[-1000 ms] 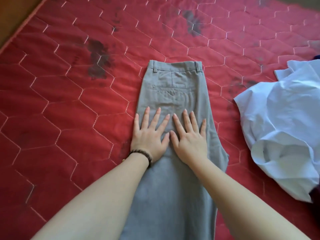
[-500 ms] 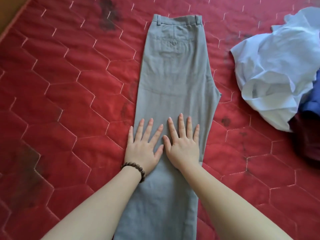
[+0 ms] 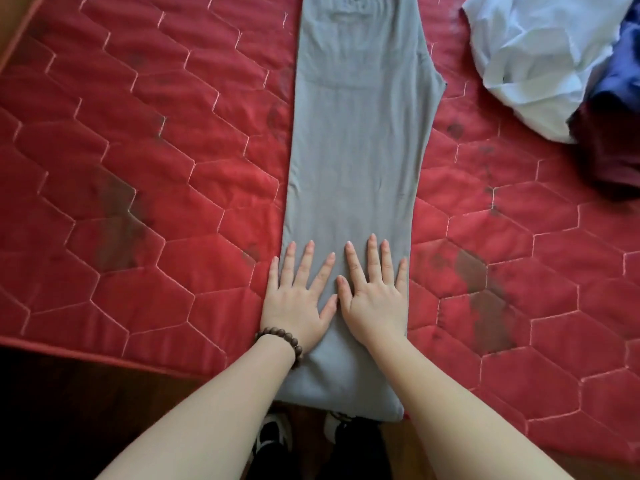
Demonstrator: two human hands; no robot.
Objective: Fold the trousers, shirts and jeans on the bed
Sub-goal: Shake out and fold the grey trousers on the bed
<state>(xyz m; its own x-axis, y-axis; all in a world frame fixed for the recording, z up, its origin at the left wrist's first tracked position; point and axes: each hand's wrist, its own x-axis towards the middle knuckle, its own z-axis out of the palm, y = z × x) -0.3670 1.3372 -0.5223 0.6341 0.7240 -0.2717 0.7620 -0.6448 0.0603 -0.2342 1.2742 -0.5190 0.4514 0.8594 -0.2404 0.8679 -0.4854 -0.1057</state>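
Trousers (image 3: 353,161): grey, laid flat lengthwise down the middle of the frame, legs stacked one on the other; the top end is cut off by the upper edge, the hem end lies at the lower centre and overhangs the near edge of the bed.
Bed (image 3: 138,140): covered by a red quilted surface stitched in a hexagon pattern; dark smudges are seen at mid left, at mid right and in small patches beside the trousers.
Left hand (image 3: 294,299): pressed palm down on the lower left part of the trousers, fingers spread wide, nothing gripped; the little finger lies along the cloth's left edge, partly on the red quilt.
Right hand (image 3: 375,296): pressed palm down just beside the left hand, fingers fanned open, nothing held; the little finger reaches the right edge of the trousers.
Thumbs: almost touching at the centre of the leg.
Bracelet (image 3: 282,339): dark brown beads, worn on the left wrist.
Forearms: bare, entering from the lower edge of the frame and angled inward toward the trousers.
White garment (image 3: 533,53): crumpled, in the upper right of the frame, apart from the trousers.
Dark blue cloth (image 3: 620,74): bunched at the far right edge, touching the white garment; a darker maroon heap lies below it.
Shoes (image 3: 273,438): black and white, seen at the bottom centre, under the hem.
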